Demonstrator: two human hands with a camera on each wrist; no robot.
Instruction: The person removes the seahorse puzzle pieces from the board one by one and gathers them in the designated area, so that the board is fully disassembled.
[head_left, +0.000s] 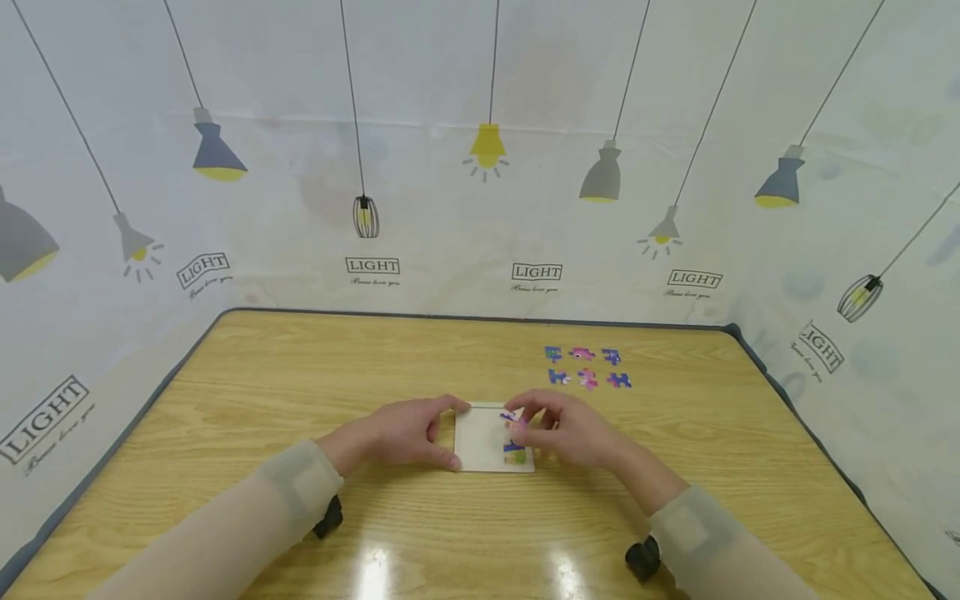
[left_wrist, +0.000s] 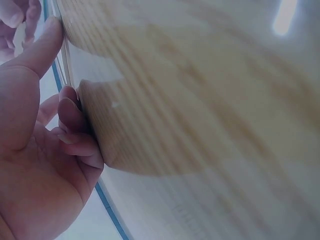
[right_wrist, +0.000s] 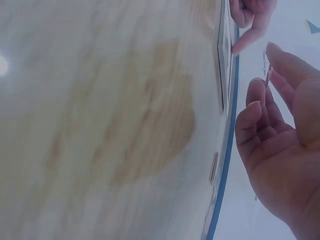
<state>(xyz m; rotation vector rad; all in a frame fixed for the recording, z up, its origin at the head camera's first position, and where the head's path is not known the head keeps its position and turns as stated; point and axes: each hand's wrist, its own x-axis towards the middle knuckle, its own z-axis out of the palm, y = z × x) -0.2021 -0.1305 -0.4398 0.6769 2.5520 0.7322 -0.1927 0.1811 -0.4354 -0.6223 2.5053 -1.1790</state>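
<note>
A pale, flat puzzle board (head_left: 480,437) lies on the wooden table. My left hand (head_left: 408,432) holds its left side, with the thumb at the near corner and the index finger at the far one. In the left wrist view, the other fingers of the left hand (left_wrist: 45,145) curl beside the board's edge. Over the board's right part, my right hand (head_left: 566,427) pinches a small purple and pink puzzle piece (head_left: 517,423) between thumb and fingers. Below it, a colourful fitted piece (head_left: 514,455) sits in the board's near right corner. The right wrist view shows the pinched piece (right_wrist: 268,76) edge-on, raised off the board.
Several loose puzzle pieces (head_left: 588,377) lie in two rows beyond the right hand. The wooden table (head_left: 337,350) has a dark edge, and a wall cloth (head_left: 442,208) printed with lamps rises behind it and at both sides.
</note>
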